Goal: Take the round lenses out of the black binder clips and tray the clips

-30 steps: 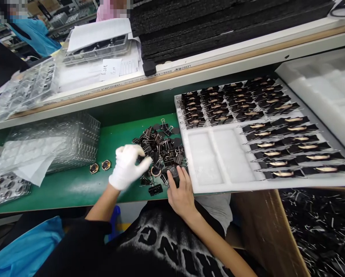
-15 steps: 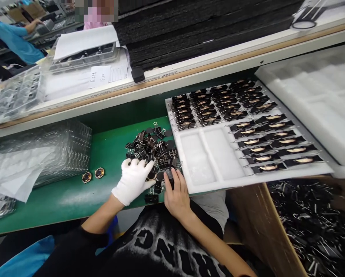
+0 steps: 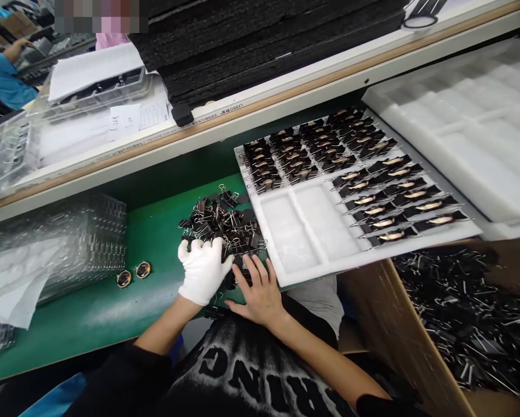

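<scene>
Near the lower middle of the frame, both hands work at the near edge of a heap of black binder clips lying on the green table. The gloved left hand lies palm down on the pile with fingers loosely curled; whether it has closed on a clip cannot be told, since the glove hides the fingertips. The bare right hand lies flat beside it, fingers spread over a few clips at the pile's edge, and nothing shows pinched between them. Just right of the pile sits a white foam tray, its upper and right compartments filled with rows of clips, its two nearest compartments bare. To do this well, separate one clip from the tangle of wire handles before lifting, so neighbours do not drag along. Two small round parts lie apart at the left.
</scene>
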`<state>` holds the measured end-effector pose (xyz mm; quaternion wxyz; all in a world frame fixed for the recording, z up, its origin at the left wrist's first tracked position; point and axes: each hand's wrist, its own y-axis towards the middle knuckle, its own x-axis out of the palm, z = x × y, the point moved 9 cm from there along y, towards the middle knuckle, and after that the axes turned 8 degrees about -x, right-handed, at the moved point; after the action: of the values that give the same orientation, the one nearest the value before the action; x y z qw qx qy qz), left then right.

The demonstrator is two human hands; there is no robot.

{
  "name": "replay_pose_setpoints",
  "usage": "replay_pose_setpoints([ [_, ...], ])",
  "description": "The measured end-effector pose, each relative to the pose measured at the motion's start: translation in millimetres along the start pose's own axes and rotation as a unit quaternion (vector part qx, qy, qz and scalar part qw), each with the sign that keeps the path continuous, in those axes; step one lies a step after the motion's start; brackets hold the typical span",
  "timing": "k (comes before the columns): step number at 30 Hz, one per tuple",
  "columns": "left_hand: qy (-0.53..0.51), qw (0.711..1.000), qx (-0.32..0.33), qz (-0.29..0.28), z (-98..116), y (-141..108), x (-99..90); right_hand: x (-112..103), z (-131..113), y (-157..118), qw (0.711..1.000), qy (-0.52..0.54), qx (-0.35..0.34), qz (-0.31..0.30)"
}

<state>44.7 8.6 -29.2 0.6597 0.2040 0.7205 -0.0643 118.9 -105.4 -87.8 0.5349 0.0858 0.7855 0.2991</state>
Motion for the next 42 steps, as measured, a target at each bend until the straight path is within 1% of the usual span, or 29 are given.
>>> replay_pose_setpoints([
  [4,0.002,1.0,-0.023,0.01,-1,2,-2.3,1,-1,1,0.999,-0.009,0.03,0.008],
  [6,-0.006,0.999,-0.031,0.013,-5,3,-5.5,0,-2,3,0.999,-0.006,0.028,0.014],
  [9,-0.03,0.999,-0.018,0.012,-10,5,-10.5,0,-5,5,1.0,-0.006,0.004,0.013],
  [12,-0.047,0.999,0.009,0.003,-14,7,-13.7,3,-4,7,1.0,-0.016,0.008,-0.003],
  [17,-0.088,0.995,-0.007,-0.048,-27,10,-15.1,3,-3,9,1.0,-0.014,0.023,-0.005],
  [20,-0.112,0.991,0.0,-0.079,-32,13,-17.4,3,-3,9,1.0,-0.015,0.017,-0.007],
  [22,-0.135,0.986,0.006,-0.098,-37,16,-19.6,2,-4,8,1.0,-0.01,0.0,-0.003],
  [24,-0.164,0.979,0.013,-0.118,-43,21,-21.9,0,-7,7,0.999,-0.003,-0.035,0.0],
  [27,-0.218,0.965,0.024,-0.143,-51,32,-27.9,0,-15,5,0.996,-0.005,-0.09,-0.011],
  [28,-0.249,0.958,0.029,-0.141,-51,37,-32.7,0,-17,4,0.994,-0.007,-0.106,-0.015],
  [29,-0.28,0.951,0.035,-0.128,-50,43,-40.1,0,-21,5,0.992,-0.007,-0.125,-0.014],
  [30,-0.307,0.945,0.043,-0.101,-47,50,-50.1,-1,-26,5,0.989,-0.005,-0.147,-0.006],
  [32,-0.333,0.94,0.075,-0.023,-32,63,-74.6,-4,-38,7,0.978,0.005,-0.209,0.018],
  [33,-0.326,0.94,0.1,0.017,-18,69,-86.0,-4,-45,8,0.969,0.014,-0.245,0.022],
  [34,-0.315,0.939,0.131,0.049,-1,74,-94.6,-2,-52,9,0.959,0.024,-0.281,0.021],
  [36,-0.279,0.937,0.196,0.082,42,86,-99.8,5,-62,11,0.937,0.049,-0.346,0.0],
  [38,-0.227,0.934,0.251,0.11,86,97,-92.5,11,-66,13,0.921,0.07,-0.382,-0.023],
  [39,-0.203,0.931,0.282,0.107,108,101,-82.9,12,-65,13,0.917,0.075,-0.392,-0.028],
  [41,-0.175,0.915,0.355,0.076,148,102,-59.1,13,-62,14,0.912,0.074,-0.401,-0.032],
  [42,-0.17,0.904,0.388,0.058,162,99,-48.4,12,-60,13,0.911,0.07,-0.406,-0.03],
])
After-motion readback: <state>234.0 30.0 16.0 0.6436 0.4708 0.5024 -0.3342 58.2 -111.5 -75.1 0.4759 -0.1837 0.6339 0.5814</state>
